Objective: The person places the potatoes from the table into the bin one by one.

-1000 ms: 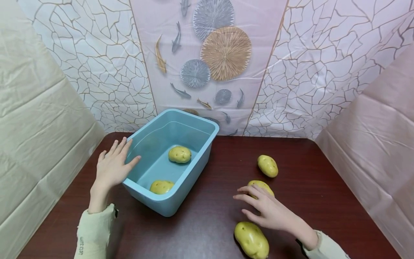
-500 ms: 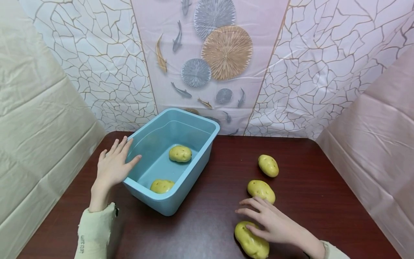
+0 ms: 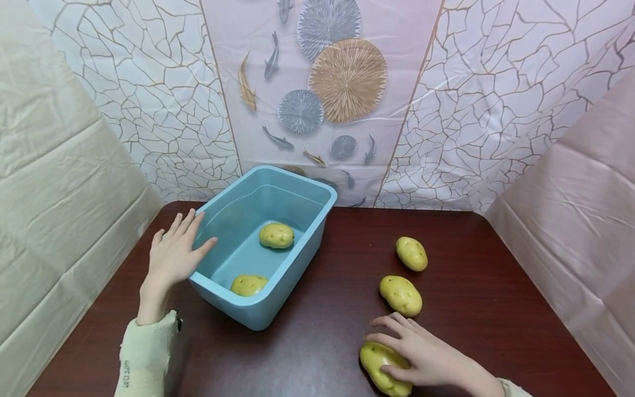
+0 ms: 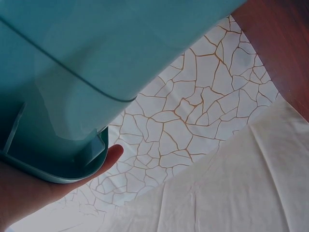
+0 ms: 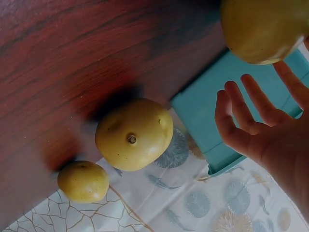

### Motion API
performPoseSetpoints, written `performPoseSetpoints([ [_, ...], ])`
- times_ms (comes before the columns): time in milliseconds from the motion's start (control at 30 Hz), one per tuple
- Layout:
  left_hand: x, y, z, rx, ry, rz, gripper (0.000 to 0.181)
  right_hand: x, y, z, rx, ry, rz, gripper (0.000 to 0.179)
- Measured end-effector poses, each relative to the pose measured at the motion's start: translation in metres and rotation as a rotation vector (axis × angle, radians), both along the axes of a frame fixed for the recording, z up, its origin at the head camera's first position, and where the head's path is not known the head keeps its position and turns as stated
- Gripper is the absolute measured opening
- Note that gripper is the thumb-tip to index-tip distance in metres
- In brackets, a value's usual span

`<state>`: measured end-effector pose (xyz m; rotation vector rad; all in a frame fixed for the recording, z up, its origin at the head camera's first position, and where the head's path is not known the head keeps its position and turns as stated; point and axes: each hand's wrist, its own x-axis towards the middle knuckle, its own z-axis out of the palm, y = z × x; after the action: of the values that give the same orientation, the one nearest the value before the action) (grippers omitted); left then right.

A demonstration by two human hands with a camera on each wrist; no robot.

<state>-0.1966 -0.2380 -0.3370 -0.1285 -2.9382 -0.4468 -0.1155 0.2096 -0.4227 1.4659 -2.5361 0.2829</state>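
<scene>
My left hand (image 3: 171,253) rests at the left rim of a blue plastic bin (image 3: 295,286), fingers spread. In the left wrist view, part of that hand (image 4: 43,195) lies against the bin's rim (image 4: 72,180). Two yellow potatoes (image 3: 276,236) lie inside the bin. On the right, my right hand (image 3: 421,353) hovers over the nearest potato (image 3: 377,366), partly covering it, with its fingers loosely bent. The right wrist view shows one fingertip at this potato's edge (image 5: 265,34) and the other fingers apart from it.
Two more potatoes, a middle one (image 3: 401,296) and a farther one (image 3: 412,254), lie on the dark red-brown table (image 3: 471,264) beyond my right hand. A patterned cloth (image 3: 446,138) hangs behind the table, and plain drapes (image 3: 59,165) flank both sides.
My right hand has moved toward me, from over the middle potato to over the nearest one, uncovering the middle potato. The left hand stays at the bin.
</scene>
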Motion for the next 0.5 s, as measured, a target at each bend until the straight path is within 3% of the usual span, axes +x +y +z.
performPoseSetpoints([
  [267,0.002,0.001,0.0,0.002,-0.012,-0.001,0.072,0.009,-0.002,-0.004,0.005,0.012,-0.012,0.039],
  [500,0.001,0.001,0.001,0.004,0.001,-0.001,0.071,0.015,-0.004,-0.007,0.005,-0.027,-0.014,0.037],
])
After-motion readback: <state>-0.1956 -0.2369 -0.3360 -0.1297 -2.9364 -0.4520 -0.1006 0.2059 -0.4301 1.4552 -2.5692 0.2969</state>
